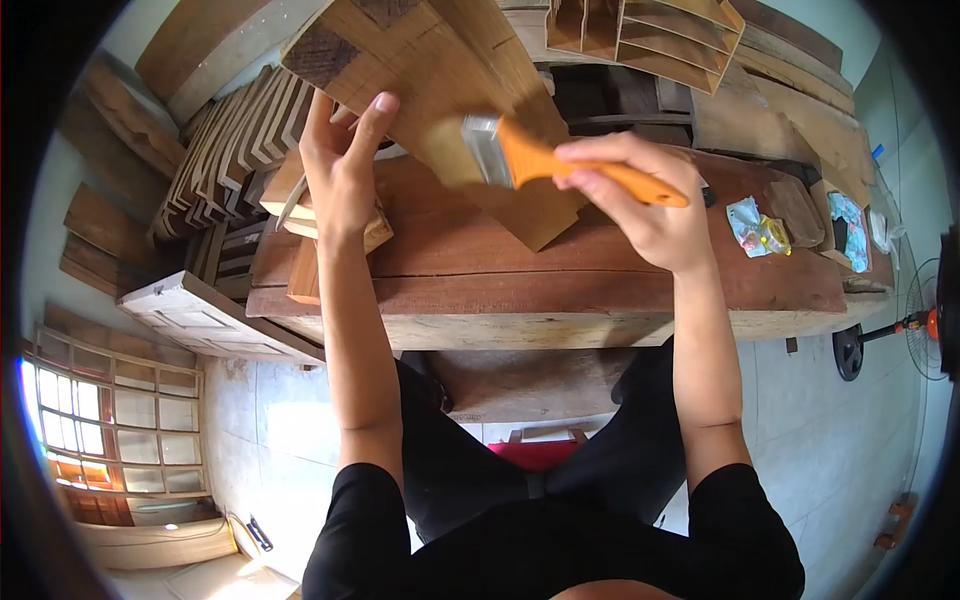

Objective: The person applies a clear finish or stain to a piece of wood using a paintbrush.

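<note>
1. Two bare hands are at work over a thick wooden workbench (pixel 560 290), seen from a camera on the person's head that looks down past black sleeves and black trousers.
2. The left hand (pixel 340 165) holds up a flat wooden board (pixel 430 70): its fingers reach behind the board's left edge and the thumb presses on the front face, so the hand is closed on the board.
3. The board stands tilted above the bench, its lower corner down near the middle of the bench top (whether that corner touches the bench cannot be told).
4. The right hand (pixel 640 190) is wrapped around the orange handle of a paintbrush (pixel 520 155), fingers curled over it from above.
5. The brush lies nearly level, handle pointing right, metal band in the middle, and its pale bristles rest against the front face of the board.
6. Left of the bench, a row of thin wooden slats (pixel 235 150) leans in a stack, with a few short offcuts (pixel 305 265) lying on the bench's left end just beside the left wrist.
7. At the right end of the bench lie some crumpled wrappers (pixel 757 228) (one blue-white, one yellow).
8. A slatted wooden rack (pixel 650 35) stands behind the board at the top.
9. A standing fan (pixel 925 325) shows at the far right edge, on the tiled floor.
</note>
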